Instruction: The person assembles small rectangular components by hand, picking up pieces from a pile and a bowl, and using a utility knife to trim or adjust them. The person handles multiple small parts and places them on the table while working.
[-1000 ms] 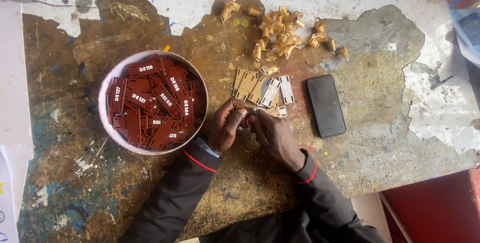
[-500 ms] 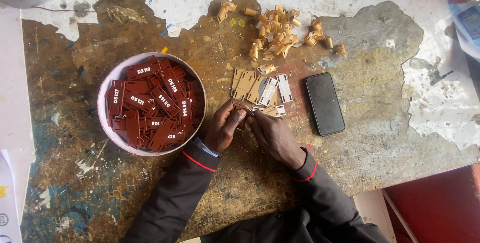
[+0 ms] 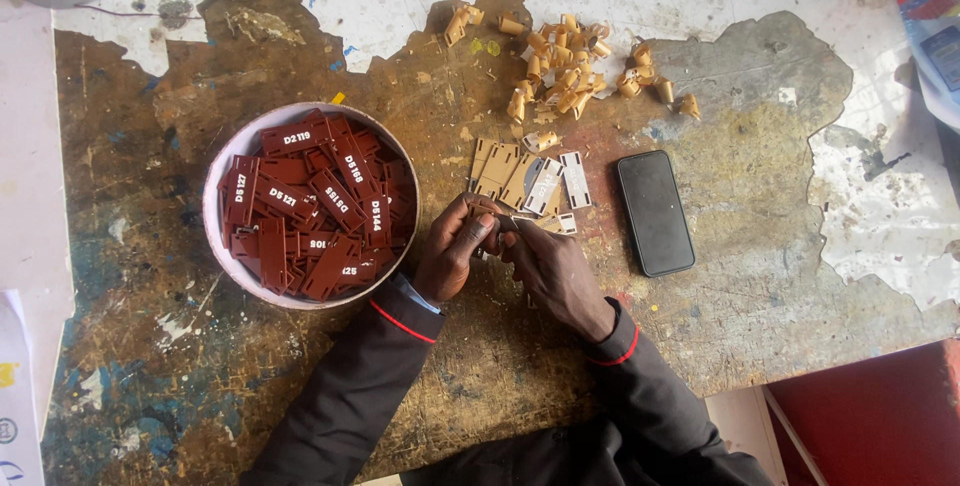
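My left hand (image 3: pixel 455 256) and my right hand (image 3: pixel 550 268) meet over the worn table, fingertips pinched together on a small tan tag (image 3: pixel 492 216) that is mostly hidden between them. Just beyond the fingers lie several flat tan and white tags (image 3: pixel 530 178) in a loose row. A round white bowl (image 3: pixel 215 246) full of dark red lettered tags (image 3: pixel 310 206) stands right beside my left hand.
A black phone (image 3: pixel 655 211) lies face up to the right of the hands. A heap of curled tan peelings (image 3: pixel 565 71) sits farther back. A red stool or box (image 3: pixel 860 416) shows below the table's front right edge. The tabletop (image 3: pixel 150 366) is chipped and paint-stained.
Both hands stay in the same spot; only the fingers shift slightly around the small tag.
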